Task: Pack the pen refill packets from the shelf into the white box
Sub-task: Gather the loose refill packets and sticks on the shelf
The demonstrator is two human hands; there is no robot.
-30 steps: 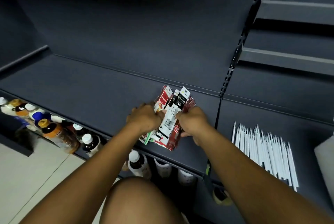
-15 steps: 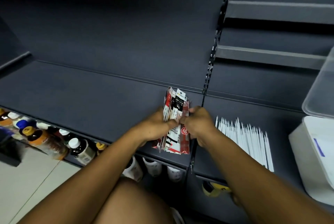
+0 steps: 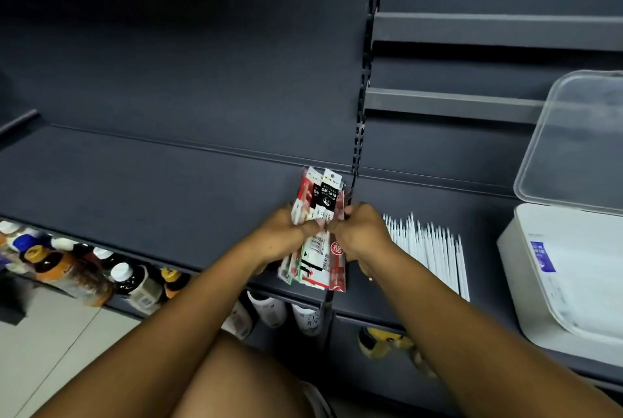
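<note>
Over the front edge of the dark shelf [image 3: 151, 195], just left of its slotted upright: both hands on one bundle of pen refill packets [image 3: 320, 225].

Left hand [image 3: 283, 239] grips the bundle from its left side, fingers curled round it, thumb tip across the front at mid-height. Right hand [image 3: 362, 235] takes the right side, fingers curled and clamped on the same bundle. The two thumbs nearly meet on the front packet.

Packets stand roughly upright and slightly fanned, black-and-white one foremost at the top, a red one at the right edge. Their lower ends reach the shelf's front edge; cannot tell whether they touch it.

White box [image 3: 526, 282] sits at the right end of the shelf, well apart from the bundle. Its clear lid [image 3: 580, 137] is raised, tilted up behind it.

Row of loose white refill sticks [image 3: 428, 249] lies flat on the shelf between my right hand and the box, just beside my right wrist.

Bottles [image 3: 84, 269] line the lower shelf, beneath the left part. My knee [image 3: 236, 380] shows at the bottom.
</note>
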